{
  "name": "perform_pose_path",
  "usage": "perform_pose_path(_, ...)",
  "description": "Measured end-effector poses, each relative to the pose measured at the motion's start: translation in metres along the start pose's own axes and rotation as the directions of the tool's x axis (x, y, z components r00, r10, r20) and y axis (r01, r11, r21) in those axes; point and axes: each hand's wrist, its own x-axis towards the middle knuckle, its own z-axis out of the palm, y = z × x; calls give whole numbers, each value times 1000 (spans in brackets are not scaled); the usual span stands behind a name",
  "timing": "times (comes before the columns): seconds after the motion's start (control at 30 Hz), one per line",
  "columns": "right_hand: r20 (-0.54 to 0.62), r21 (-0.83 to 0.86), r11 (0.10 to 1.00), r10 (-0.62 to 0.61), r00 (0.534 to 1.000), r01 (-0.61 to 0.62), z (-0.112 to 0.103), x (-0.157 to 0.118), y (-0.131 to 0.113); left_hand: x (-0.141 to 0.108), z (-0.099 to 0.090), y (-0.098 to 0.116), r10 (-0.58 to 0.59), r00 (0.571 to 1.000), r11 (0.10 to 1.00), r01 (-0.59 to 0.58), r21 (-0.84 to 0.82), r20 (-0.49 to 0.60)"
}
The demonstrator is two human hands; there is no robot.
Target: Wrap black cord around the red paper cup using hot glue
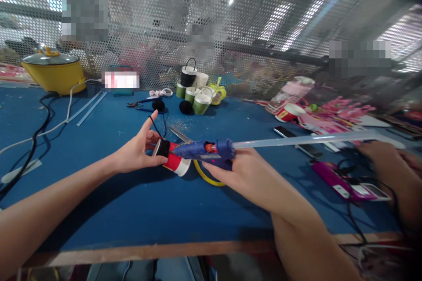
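Observation:
My left hand (142,151) holds a red and white paper cup (180,164) tilted on its side, with black material wrapped round its left end. A thin black cord runs over the raised index finger toward a black ball of yarn (158,105). My right hand (242,169) is wrapped round the handle of a blue glue gun (211,150), whose nozzle meets the cup or sits just in front of it. A long clear glue stick (296,141) sticks out of the gun's back. Scissors (180,134) with yellow handles lie behind and beneath the gun.
Small green, white and black cups (201,102) stand at the back, beside pliers (145,107). A yellow pot (54,74) is at the back left. On the right are phones (284,131), a purple power strip (329,178) and another person's hand (379,153).

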Motion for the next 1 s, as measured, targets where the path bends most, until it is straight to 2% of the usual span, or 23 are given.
perform_pose_path(0.27, -9, 16, 1000, 16, 1000, -15, -2, 2, -1, 0, 0, 0, 48, 998, 999, -48, -7, 29)
perform_pose_path(0.8, 19, 36, 999, 17, 1000, -18, -4, 0, -4, 1, 1, 1, 18, 1000, 1000, -18, 4, 14)
perform_pose_path(1.0, 10, 14, 999, 36, 999, -36, -4, 2, -1, -1, -1, 0, 83, 995, 996, -85, 29, 61)
